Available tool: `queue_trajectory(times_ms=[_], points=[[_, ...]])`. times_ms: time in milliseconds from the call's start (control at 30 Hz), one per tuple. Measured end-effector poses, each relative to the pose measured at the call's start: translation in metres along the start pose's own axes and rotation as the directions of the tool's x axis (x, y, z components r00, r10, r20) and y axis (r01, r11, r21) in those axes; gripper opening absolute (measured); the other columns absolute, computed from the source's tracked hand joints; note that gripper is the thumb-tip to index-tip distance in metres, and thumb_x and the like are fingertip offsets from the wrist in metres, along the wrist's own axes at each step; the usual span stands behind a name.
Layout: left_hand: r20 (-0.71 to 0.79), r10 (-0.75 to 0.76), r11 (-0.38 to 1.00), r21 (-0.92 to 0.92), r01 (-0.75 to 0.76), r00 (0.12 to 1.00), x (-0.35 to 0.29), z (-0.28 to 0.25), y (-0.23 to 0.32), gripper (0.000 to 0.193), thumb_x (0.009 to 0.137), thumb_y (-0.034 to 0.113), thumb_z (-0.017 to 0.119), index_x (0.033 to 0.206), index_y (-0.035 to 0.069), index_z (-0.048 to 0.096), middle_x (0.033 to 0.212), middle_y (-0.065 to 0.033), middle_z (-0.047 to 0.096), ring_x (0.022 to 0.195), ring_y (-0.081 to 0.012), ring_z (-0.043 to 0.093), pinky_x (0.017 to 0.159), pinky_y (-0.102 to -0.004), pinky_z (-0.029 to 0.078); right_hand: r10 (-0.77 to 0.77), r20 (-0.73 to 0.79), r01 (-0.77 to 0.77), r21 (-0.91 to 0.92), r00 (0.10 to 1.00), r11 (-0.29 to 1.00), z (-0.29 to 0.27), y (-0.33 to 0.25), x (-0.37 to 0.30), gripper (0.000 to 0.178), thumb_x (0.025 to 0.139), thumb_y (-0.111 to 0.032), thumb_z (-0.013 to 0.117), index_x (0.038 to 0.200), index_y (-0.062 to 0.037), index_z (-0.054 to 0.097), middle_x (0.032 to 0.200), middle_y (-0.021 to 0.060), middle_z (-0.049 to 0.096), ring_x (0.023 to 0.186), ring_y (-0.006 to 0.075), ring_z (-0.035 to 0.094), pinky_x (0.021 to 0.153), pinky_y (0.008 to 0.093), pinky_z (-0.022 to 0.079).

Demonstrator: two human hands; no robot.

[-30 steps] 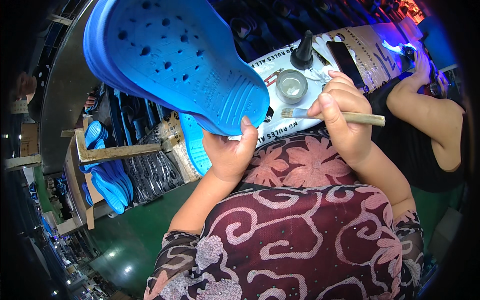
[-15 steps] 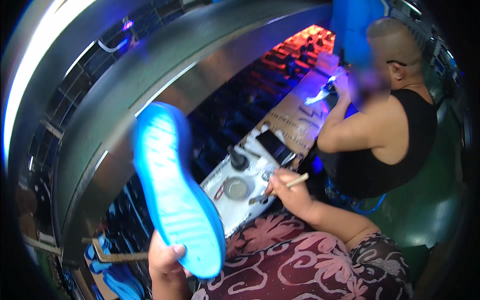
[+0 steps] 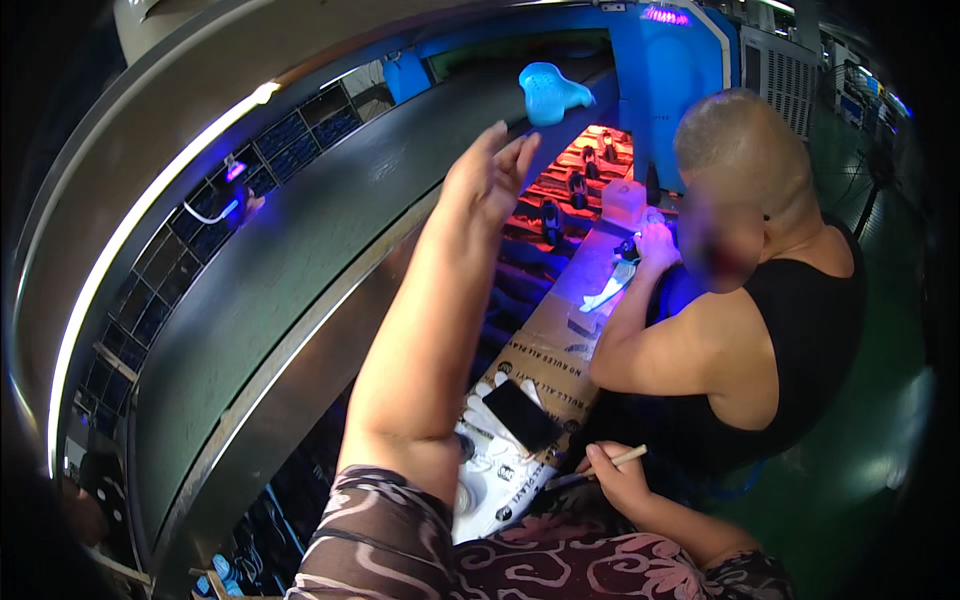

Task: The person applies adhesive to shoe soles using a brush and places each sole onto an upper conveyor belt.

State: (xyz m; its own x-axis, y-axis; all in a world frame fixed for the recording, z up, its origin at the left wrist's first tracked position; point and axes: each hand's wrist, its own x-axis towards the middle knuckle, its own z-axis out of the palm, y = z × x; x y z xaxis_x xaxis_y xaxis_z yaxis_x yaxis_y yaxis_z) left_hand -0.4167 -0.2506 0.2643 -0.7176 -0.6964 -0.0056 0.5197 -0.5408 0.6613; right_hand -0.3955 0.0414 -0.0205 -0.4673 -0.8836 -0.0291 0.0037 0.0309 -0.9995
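Observation:
A blue shoe sole (image 3: 548, 95) is at the far end of the dark green conveyor belt (image 3: 300, 215). Just short of it my left hand (image 3: 488, 178) reaches out at the end of a stretched arm, fingers apart and holding nothing. A small gap shows between the fingertips and the sole. Low in the picture, my right hand (image 3: 622, 482) grips a brush (image 3: 633, 455) by its pale wooden handle. Its tip points left, over a white work surface (image 3: 502, 492) beside my lap. My left arm partly covers the containers on that surface.
A black phone (image 3: 521, 416) rests on white gloves (image 3: 480, 412) beside a printed cardboard sheet (image 3: 548, 372). To the right a co-worker in a black tank top (image 3: 800, 300) handles a lit piece. A red-glowing opening (image 3: 590, 165) and blue machine housing (image 3: 680, 90) stand beyond.
My left hand has carried a blue sole up and away, and has let it go at the belt. The right hand still holds the brush. The view has shifted toward the belt's far end.

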Motion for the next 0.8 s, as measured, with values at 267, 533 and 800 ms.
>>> queue_trajectory(times_ms=[267, 533, 800], points=[[0.132, 0.276, 0.937, 0.184, -0.297, 0.952, -0.063, -0.033, -0.061, 0.026, 0.092, 0.027, 0.053, 0.103, 0.005, 0.056, 0.097, -0.0195, 0.065, 0.094, -0.0296, 0.064, 0.096, -0.04, 0.047, 0.019, -0.053, -0.014, 0.089, 0.998, 0.996, -0.017, 0.025, 0.017, 0.034, 0.095, -0.021, 0.052, 0.071, 0.0003, 0.064, 0.064, 0.0051, 0.059, 0.06, 0.0115, 0.055, 0.056, 0.026, 0.044], [-0.378, 0.21, 0.55, 0.808, 0.21, 0.902, -0.363, -0.283, -0.054, 0.018, 0.093, 0.015, 0.051, 0.089, -0.002, 0.055, 0.083, -0.0131, 0.064, 0.07, -0.0187, 0.063, 0.066, -0.0322, 0.053, 0.026, 0.112, -0.048, 0.193, 0.993, 0.98, 0.027, 0.041, 0.0, 0.032, 0.096, -0.018, 0.05, 0.075, 0.0008, 0.064, 0.07, 0.0045, 0.063, 0.06, 0.0088, 0.055, 0.055, 0.0231, 0.044], [-0.621, 0.595, -0.194, 0.505, 0.841, 0.51, -0.578, -0.364, -0.101, 0.05, 0.075, 0.024, 0.069, 0.119, 0.005, 0.054, 0.09, -0.0171, 0.066, 0.086, -0.0324, 0.064, 0.075, -0.0433, 0.051, 0.008, 0.245, -0.049, 0.16, 0.97, 0.986, 0.086, 0.027, -0.002, 0.033, 0.098, -0.019, 0.047, 0.076, -0.0006, 0.062, 0.069, 0.0029, 0.061, 0.063, 0.0088, 0.053, 0.06, 0.024, 0.043]])
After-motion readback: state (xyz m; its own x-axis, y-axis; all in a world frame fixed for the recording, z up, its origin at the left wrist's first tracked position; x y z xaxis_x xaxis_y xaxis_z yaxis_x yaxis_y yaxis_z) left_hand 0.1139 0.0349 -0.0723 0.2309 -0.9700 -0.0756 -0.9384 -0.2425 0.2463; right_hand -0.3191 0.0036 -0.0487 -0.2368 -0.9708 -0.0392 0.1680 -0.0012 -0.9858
